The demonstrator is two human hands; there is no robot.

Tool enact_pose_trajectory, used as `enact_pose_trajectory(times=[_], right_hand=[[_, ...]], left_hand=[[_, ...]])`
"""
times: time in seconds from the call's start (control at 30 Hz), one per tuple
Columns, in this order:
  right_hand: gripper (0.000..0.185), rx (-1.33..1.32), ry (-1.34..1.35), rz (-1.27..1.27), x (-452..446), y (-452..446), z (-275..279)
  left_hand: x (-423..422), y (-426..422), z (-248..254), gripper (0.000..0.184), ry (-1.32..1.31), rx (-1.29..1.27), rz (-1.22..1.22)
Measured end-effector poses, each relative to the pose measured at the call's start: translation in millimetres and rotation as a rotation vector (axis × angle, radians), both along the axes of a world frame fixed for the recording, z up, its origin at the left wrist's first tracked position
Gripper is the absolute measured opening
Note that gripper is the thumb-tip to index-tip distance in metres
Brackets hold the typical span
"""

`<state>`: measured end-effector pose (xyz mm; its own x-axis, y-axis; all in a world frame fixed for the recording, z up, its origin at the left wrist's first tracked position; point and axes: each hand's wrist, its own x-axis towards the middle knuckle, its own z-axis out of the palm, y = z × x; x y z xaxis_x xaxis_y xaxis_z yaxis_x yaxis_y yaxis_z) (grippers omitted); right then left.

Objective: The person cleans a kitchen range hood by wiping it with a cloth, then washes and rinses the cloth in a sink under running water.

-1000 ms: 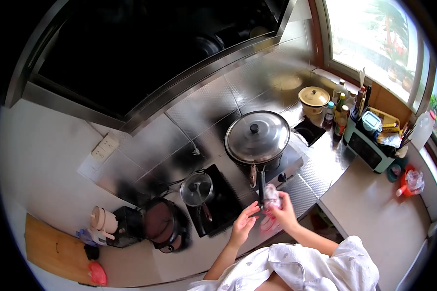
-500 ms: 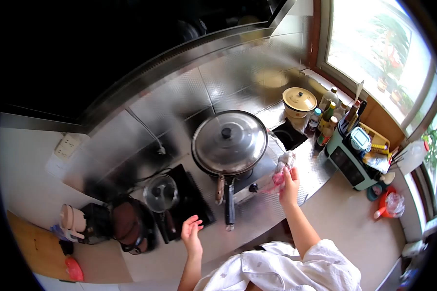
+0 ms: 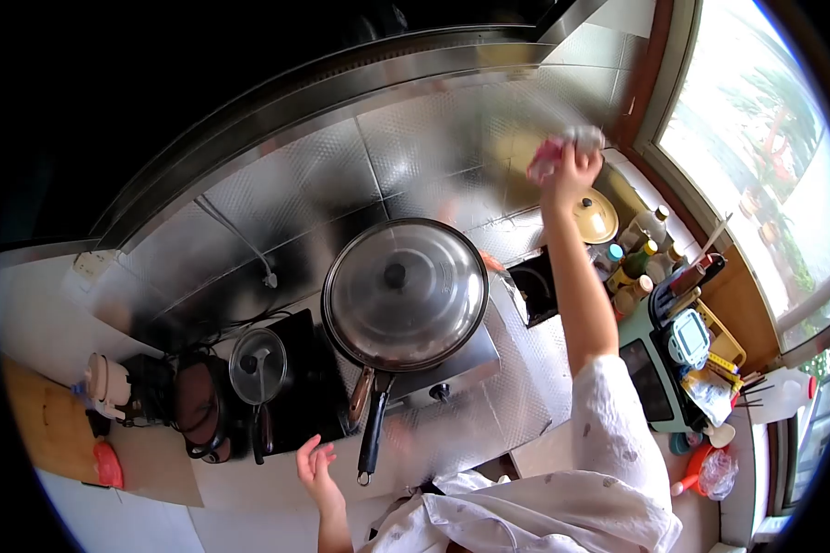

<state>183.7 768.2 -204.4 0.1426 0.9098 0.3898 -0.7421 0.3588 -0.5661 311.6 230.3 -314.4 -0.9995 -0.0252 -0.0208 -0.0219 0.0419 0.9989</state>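
My right hand [image 3: 573, 177] is raised at the far end of my outstretched arm, its fingers closed round a crumpled red-and-white plastic bag [image 3: 562, 152]. Just behind and below it is the yellow lidded pot [image 3: 596, 219], partly covered by my arm. My left hand [image 3: 316, 468] hangs with its fingers apart and empty, near the counter's front edge. The large lidded pan [image 3: 406, 295] sits on the stove [image 3: 461, 364], its dark handle pointing towards me, between my two hands.
A small glass-lidded pan [image 3: 257, 366] rests on the black cooktop [image 3: 306, 387], beside a dark round appliance [image 3: 198, 405]. Bottles [image 3: 634, 263] and a green toaster oven [image 3: 645, 378] loaded with utensils stand right. The range hood [image 3: 341, 83] hangs above.
My right hand has moved up and away from me with the bag, from beside the stove to the back wall. My left hand stays low. The view has shifted too.
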Motion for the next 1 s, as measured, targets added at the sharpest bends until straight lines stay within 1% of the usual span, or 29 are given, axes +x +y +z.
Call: enact_pose_trajectory(times=[0.07,0.13,0.2,0.23,0.27,0.33,0.37,0.4,0.43,0.47,0.5,0.53,0.57,0.6,0.67,0.7,0.73,0.77,0.8,0.83,0.9,0.97,1.0], right_hand=[[0.035,0.161,0.01,0.075,-36,47,27],[0.033,0.181,-0.126,-0.093,-59,63,60],[0.028,0.153,-0.24,-0.194,-82,64,78],[0.025,0.155,-0.363,-0.513,-94,62,81],[0.025,0.15,-0.36,-0.506,-102,57,78],[0.022,0.157,-0.163,-0.31,-111,17,84],[0.022,0.124,-0.055,-0.232,-133,8,76],[0.021,0.155,-0.121,-0.313,-135,-25,78],[0.021,0.183,-0.138,-0.248,-138,-59,77],[0.022,0.292,-0.212,-0.215,-135,-94,76],[0.024,0.511,-0.386,-0.356,-134,-117,73],[0.023,0.657,-0.293,-0.301,-144,-132,69],[0.021,0.668,-0.299,-0.18,-139,-148,74],[0.021,0.666,-0.301,-0.177,-136,-146,76],[0.023,0.59,-0.325,0.064,-126,-130,75],[0.024,0.626,-0.353,-0.166,-130,-107,71],[0.022,0.532,-0.402,-0.216,-127,-82,68],[0.019,0.397,-0.352,-0.338,-119,-61,76],[0.019,0.256,-0.301,-0.304,-120,-23,74],[0.02,0.089,-0.304,-0.352,-115,-5,82],[0.013,-0.001,0.01,-0.02,-107,-17,100],[0.01,0.067,0.015,-0.172,-135,-17,87],[0.009,0.118,0.017,-0.213,-144,-52,88]], left_hand=[[2,-4,-3,0.023,0.001,-0.031,0.054],[3,-6,-1,0.023,-0.033,-0.03,0.121],[5,-5,5,0.023,-0.02,-0.048,0.137],[5,-6,7,0.023,-0.021,-0.057,0.15],[5,-8,9,0.023,-0.021,-0.068,0.162],[6,-12,10,0.023,-0.006,-0.073,0.178],[6,-13,10,0.023,0.003,-0.069,0.186],[5,-14,9,0.023,0.005,-0.071,0.187],[5,-15,9,0.023,-0.002,-0.059,0.185],[6,-15,8,0.023,-0.01,-0.047,0.183],[6,-14,7,0.023,-0.011,-0.047,0.185],[4,-11,8,0.023,-0.014,-0.039,0.182],[3,-8,9,0.023,-0.018,-0.031,0.18],[2,-5,12,0.023,-0.02,-0.034,0.181],[0,-3,17,0.023,-0.015,-0.017,0.173],[0,-5,17,0.023,-0.01,-0.018,0.177],[-1,-8,14,0.023,-0.011,-0.027,0.178],[0,-12,12,0.022,-0.015,-0.039,0.179],[2,-16,7,0.022,-0.016,-0.04,0.183],[3,-22,2,0.022,-0.043,-0.03,0.19],[3,-28,1,0.022,-0.067,-0.026,0.202],[7,-30,0,0.023,-0.067,-0.022,0.215],[9,-28,3,0.023,-0.071,-0.024,0.223]])
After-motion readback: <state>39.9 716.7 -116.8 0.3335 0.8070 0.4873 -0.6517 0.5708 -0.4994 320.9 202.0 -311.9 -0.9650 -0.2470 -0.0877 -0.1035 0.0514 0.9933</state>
